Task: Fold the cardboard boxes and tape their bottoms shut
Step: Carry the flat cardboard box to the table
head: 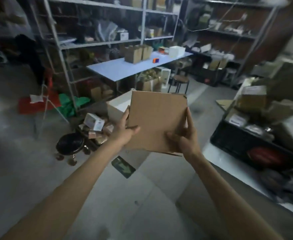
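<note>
Head view: the flat cardboard box (157,122) is held up in the air in front of the person, well above the pale work surface (142,196) and far from the blue table (118,70) where already folded boxes (137,54) stand. The left hand (126,129) grips its left edge, thumb on the near face, fingers behind. The right hand (183,135) grips the lower right, thumb across the face, fingers up the side.

The likely trouble is that, with no support beneath, the panels may buckle off their score lines when pushed open; smooth board can also slip from a thumb grip and drop towards the dark phone-like slab (123,167) below.

The box is plain brown card, matte, thin, squarish; a loose flap edge shows along its bottom.
</note>
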Available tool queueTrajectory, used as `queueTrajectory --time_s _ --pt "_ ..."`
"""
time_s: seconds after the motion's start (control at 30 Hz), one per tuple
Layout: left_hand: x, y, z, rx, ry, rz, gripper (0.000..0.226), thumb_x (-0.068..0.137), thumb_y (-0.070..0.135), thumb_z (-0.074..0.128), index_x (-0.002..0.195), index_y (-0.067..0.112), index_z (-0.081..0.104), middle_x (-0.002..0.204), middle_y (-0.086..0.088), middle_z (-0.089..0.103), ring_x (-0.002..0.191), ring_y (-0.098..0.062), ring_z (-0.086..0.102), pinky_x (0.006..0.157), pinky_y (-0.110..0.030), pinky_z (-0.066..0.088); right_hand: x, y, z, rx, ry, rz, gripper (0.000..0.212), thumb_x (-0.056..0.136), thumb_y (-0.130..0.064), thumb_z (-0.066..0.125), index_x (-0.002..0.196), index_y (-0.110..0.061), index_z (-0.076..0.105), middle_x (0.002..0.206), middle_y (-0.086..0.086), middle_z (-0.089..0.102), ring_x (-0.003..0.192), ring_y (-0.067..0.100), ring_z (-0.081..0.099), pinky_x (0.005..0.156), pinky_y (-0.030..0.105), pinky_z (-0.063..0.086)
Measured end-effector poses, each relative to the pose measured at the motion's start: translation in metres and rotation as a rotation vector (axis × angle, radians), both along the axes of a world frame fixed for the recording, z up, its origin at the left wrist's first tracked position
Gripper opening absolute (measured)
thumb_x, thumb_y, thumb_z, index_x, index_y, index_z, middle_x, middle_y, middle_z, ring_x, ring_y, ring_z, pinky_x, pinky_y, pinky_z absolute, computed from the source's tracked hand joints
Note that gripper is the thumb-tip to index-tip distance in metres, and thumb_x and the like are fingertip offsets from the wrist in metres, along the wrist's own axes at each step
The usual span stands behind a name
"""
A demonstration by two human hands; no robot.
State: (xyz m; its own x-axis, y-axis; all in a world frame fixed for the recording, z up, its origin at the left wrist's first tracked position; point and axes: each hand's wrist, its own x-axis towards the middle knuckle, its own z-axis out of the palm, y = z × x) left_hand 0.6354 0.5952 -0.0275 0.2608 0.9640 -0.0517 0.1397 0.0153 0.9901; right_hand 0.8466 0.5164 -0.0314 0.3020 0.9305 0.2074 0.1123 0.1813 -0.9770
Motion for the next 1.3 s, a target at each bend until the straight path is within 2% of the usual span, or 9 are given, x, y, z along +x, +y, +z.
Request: queueTrajectory --time_s 0.1,0.2,0.3,0.47,0.67,0.9,1.1,1.23,1.3 --pt "0.037 0.049 -0.005 0.018 -0.017 -0.126 0.083 0.091 0.007 0.063 0.153 0.036 0.014 0.127 0.018 0.042 0.096 0.008 0.054 0.080 -0.013 0.046 0.024 0.022 -0.004 -0.006 0.008 -0.132 0.105 0.075 0.005 0.073 0.144 -0.051 0.019 0.147 0.001 0.036 0.120 0.021 0.050 0.087 0.036 0.051" --pt "0.065 0.094 -0.004 0.019 -0.009 -0.223 0.085 0.090 0.009 0.065 0.152 0.039 0.015 0.132 0.018 0.039 0.117 -0.009 0.048 0.101 -0.035 0.044 0.040 0.050 -0.002 0.006 0.023 -0.215 0.104 0.075 0.010 0.071 0.149 -0.040 0.018 0.152 -0.001 0.029 0.128 0.022 0.044 0.098 0.043 0.049" --pt "0.089 0.139 -0.002 0.030 0.014 -0.307 0.086 0.089 0.010 0.066 0.153 0.037 0.016 0.144 0.015 0.039 0.123 -0.012 0.048 0.108 -0.045 0.042 0.057 0.082 0.000 -0.004 0.002 -0.306 0.106 0.073 0.011 0.072 0.150 -0.037 0.018 0.151 -0.006 0.028 0.129 0.017 0.041 0.094 0.030 0.051" --pt "0.141 0.212 -0.011 0.036 0.051 -0.365 0.087 0.088 0.009 0.068 0.153 0.036 0.016 0.152 0.009 0.036 0.127 -0.018 0.049 0.107 -0.047 0.042 0.097 0.141 -0.006 -0.058 -0.009 -0.404 0.107 0.070 0.006 0.075 0.148 -0.043 0.020 0.126 -0.034 0.037 0.116 0.010 0.050 0.093 0.031 0.052" --pt "0.222 0.300 -0.031 -0.017 0.024 -0.438 0.090 0.086 0.011 0.071 0.152 0.038 0.018 0.150 0.008 0.040 0.117 -0.014 0.056 0.108 -0.043 0.043 0.179 0.222 -0.026 -0.080 -0.008 -0.422 0.104 0.070 0.001 0.077 0.146 -0.043 0.022 0.136 -0.021 0.039 0.124 0.015 0.045 0.103 0.041 0.046" --pt "0.316 0.396 -0.031 0.017 -0.062 -0.523 0.084 0.095 0.016 0.059 0.150 0.048 0.005 0.160 0.008 0.020 0.143 -0.015 0.029 0.116 -0.048 0.030 0.283 0.331 -0.031 -0.076 0.069 -0.408 0.106 0.068 0.003 0.078 0.146 -0.042 0.025 0.123 -0.028 0.043 0.098 -0.014 0.054 0.072 0.009 0.050" --pt "0.387 0.495 -0.044 -0.044 -0.077 -0.499 0.082 0.094 0.019 0.062 0.146 0.056 0.010 0.156 0.014 0.027 0.134 -0.011 0.040 0.113 -0.045 0.036 0.355 0.426 -0.031 -0.159 0.023 -0.377 0.107 0.070 -0.001 0.079 0.150 -0.035 0.016 0.140 -0.016 0.039 0.128 0.012 0.042 0.109 0.041 0.037" --pt "0.444 0.571 -0.064 -0.055 -0.066 -0.506 0.083 0.092 0.021 0.064 0.148 0.052 0.011 0.154 0.013 0.028 0.115 0.006 0.046 0.092 -0.018 0.044 0.404 0.497 -0.044 -0.215 -0.015 -0.408 0.108 0.072 -0.007 0.079 0.150 -0.037 0.011 0.153 -0.007 0.025 0.137 0.016 0.031 0.115 0.048 0.026" --pt "0.473 0.609 -0.071 -0.027 -0.075 -0.504 0.083 0.092 0.016 0.064 0.150 0.047 0.013 0.155 0.010 0.027 0.125 -0.001 0.043 0.095 -0.019 0.044 0.430 0.533 -0.049 -0.218 -0.008 -0.436 0.108 0.073 -0.005 0.078 0.151 -0.035 0.011 0.154 -0.005 0.025 0.137 0.016 0.031 0.115 0.049 0.025"
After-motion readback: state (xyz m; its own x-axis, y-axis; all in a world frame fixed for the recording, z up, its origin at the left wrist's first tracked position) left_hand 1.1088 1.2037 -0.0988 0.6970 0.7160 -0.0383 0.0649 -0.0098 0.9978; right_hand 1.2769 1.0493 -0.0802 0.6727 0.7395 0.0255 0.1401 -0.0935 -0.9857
